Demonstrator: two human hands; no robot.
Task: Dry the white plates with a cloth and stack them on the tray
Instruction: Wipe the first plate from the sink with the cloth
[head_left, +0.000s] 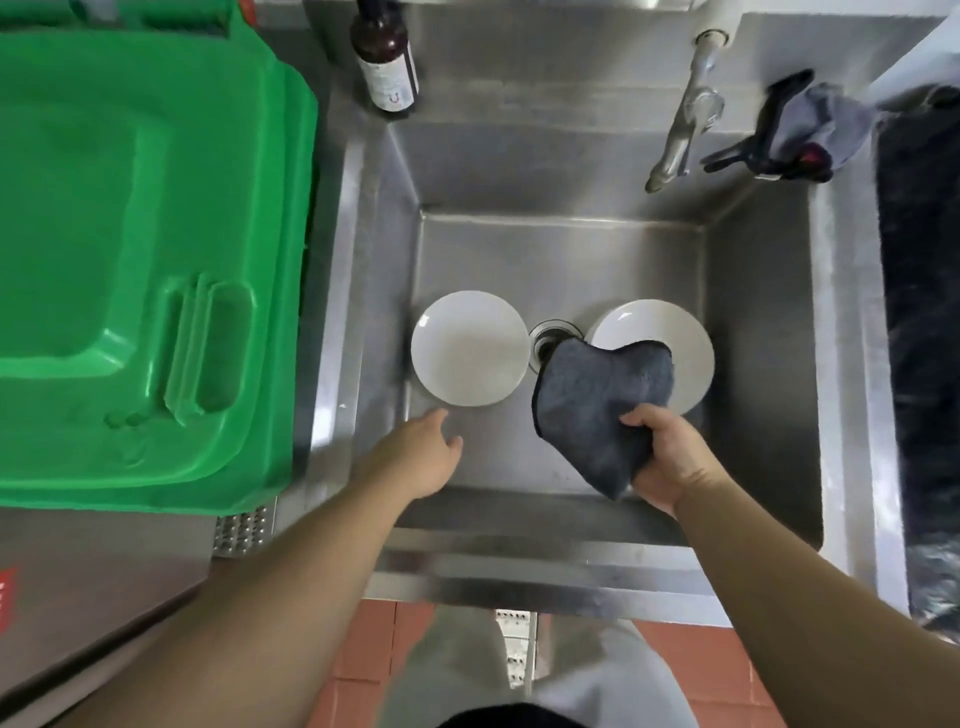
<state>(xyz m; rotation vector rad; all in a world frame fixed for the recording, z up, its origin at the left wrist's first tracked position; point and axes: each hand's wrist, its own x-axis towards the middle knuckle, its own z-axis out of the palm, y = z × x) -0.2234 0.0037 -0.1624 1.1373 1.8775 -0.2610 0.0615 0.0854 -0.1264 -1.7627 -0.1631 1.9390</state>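
- I stand in front of a steel sink (769, 322) and look down into its deep basin.
- Two white plates lie flat on the bottom of the sink, one on each side of the drain (545, 338).
- The left plate (470, 348) lies fully in view, with nothing on it.
- The right plate (670, 332) is partly covered by the grey cloth (597, 410), so I see only its far and right part.
- My right hand (670, 457) holds the grey cloth at its near corner; the fingers are curled around the fabric and the thumb presses on top.
- The cloth hangs from this hand and spreads toward the far left, over the near left part of the right plate and over the edge of the drain.
- My left hand (421, 452) reaches into the sink, just near the left plate; the fingers are relaxed and a little apart, and they hold nothing.
- The fingertips of the left hand are close to the near rim of the left plate; I cannot tell if they touch it.
- A tap (685, 114) stands at the far right of the sink and points down into the basin.
- A dark bottle (387, 57) with a white label stands on the far left corner of the sink.
- Another grey cloth with a black clamp (779, 135) lies on the far right edge.
- A big green bin lid (140, 249) fills the left side, beside the sink.
- On the right there is a dark counter (919, 338).
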